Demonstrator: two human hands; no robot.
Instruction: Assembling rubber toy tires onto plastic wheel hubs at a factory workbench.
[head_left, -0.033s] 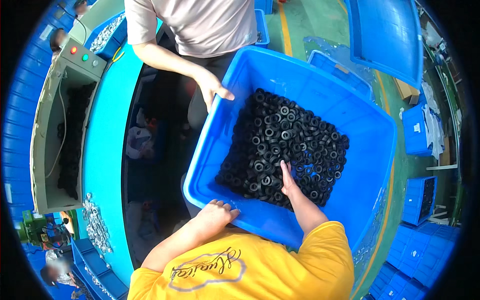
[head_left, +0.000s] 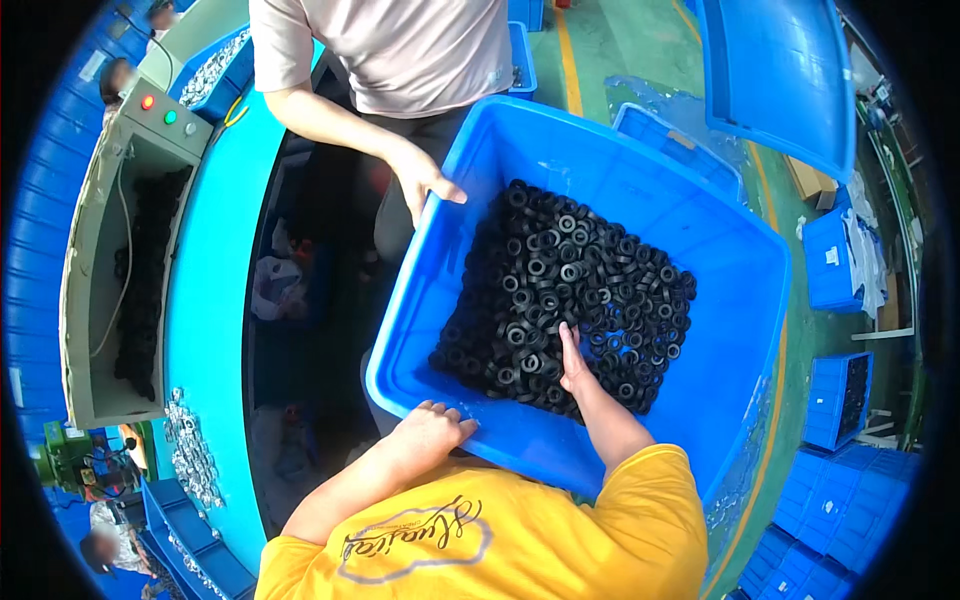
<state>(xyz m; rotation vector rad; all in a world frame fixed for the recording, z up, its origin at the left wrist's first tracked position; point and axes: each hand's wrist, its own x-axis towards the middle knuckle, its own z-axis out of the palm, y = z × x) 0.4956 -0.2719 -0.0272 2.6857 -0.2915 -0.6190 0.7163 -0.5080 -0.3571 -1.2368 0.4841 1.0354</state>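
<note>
A big blue plastic bin [head_left: 720,330] sits tilted in front of me, holding a heap of several black rubber rings [head_left: 560,290]. My left hand [head_left: 432,432] grips the bin's near rim at its lower left corner, fingers curled over the edge. My right hand [head_left: 572,362] reaches into the bin and lies flat on the near side of the ring heap, fingers stretched out among the rings. A co-worker in a beige shirt stands across from me, one hand [head_left: 425,182] on the bin's far left rim.
A grey-green machine [head_left: 150,130] with a red and a green button stands at the left, its chute holding black parts. A curved blue bench [head_left: 210,300] runs beside it, with silvery metal parts [head_left: 190,455]. Blue crates [head_left: 840,400] and a blue lid [head_left: 780,70] stand at the right on the green floor.
</note>
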